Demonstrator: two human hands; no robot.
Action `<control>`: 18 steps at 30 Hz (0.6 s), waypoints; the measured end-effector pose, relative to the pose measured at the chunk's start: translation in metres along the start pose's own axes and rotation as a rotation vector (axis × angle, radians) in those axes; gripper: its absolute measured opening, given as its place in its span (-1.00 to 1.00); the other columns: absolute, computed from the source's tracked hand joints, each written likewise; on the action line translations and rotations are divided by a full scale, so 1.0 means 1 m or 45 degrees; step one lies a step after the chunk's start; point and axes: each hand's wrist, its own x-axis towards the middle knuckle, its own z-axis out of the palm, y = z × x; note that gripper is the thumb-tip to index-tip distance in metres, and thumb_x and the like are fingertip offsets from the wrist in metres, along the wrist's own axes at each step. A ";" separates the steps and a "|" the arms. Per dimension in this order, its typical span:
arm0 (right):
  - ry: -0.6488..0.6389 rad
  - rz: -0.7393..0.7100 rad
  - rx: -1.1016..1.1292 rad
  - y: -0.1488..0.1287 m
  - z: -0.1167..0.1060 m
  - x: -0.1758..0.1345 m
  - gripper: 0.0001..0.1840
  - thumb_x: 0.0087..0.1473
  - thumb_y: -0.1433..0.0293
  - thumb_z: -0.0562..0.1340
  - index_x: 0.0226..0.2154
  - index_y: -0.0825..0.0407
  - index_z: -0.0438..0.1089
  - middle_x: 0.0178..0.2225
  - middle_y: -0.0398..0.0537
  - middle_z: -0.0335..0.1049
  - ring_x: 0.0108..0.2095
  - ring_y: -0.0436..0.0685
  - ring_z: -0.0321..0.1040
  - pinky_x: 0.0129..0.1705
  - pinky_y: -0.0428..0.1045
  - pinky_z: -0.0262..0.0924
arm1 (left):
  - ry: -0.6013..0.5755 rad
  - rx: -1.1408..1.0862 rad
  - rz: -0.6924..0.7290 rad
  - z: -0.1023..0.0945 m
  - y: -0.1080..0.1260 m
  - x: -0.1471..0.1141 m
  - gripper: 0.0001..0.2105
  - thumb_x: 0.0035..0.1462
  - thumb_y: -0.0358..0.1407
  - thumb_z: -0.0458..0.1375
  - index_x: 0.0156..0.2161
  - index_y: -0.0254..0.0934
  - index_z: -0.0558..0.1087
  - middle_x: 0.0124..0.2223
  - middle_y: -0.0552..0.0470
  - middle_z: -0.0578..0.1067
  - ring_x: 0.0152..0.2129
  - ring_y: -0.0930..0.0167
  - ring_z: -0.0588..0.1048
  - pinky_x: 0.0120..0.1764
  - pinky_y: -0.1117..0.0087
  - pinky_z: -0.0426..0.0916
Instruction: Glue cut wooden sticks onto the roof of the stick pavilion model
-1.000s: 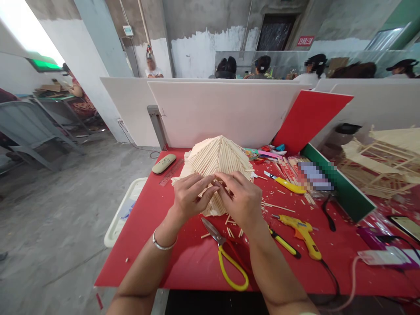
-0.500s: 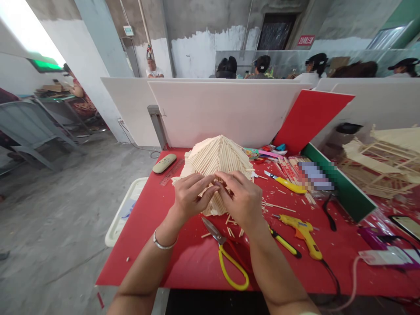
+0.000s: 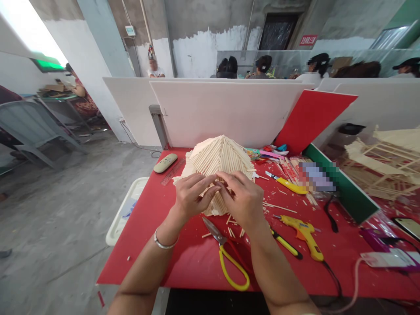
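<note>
A red board (image 3: 316, 116) leans before white panels (image 3: 223, 111), beyond which several people (image 3: 263, 63) show below a wall (image 3: 210, 15) with a red sign (image 3: 307, 40), while a grey plastic chair (image 3: 33, 120) stands on the concrete floor (image 3: 59, 218) at the left.

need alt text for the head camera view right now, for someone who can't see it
A person's left hand and right hand are close together over the near side of a peaked, pale stick structure on a red table; whether they pinch anything is unclear. Scissors lie nearer the viewer, a yellow glue gun to the right.
</note>
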 end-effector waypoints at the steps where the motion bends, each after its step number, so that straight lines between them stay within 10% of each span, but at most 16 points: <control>1: 0.001 -0.002 -0.001 0.000 0.000 0.000 -0.75 0.27 0.35 0.22 -0.02 -0.06 0.49 -0.30 -0.11 0.50 -0.36 -0.02 0.40 -0.29 -0.09 0.20 | -0.002 0.000 -0.004 0.000 0.000 0.000 -0.79 0.20 -0.32 0.24 -0.06 -0.27 0.53 -0.40 0.02 0.58 -0.54 0.48 0.45 -0.45 0.44 0.28; 18: -0.021 0.009 -0.006 0.000 -0.001 0.000 -0.74 0.28 0.34 0.21 -0.01 -0.06 0.49 -0.30 -0.12 0.50 -0.36 -0.03 0.40 -0.28 -0.10 0.22 | -0.001 -0.016 0.000 0.000 0.001 0.001 -0.78 0.19 -0.33 0.25 -0.05 -0.27 0.52 -0.39 0.02 0.57 -0.52 0.48 0.47 -0.44 0.44 0.31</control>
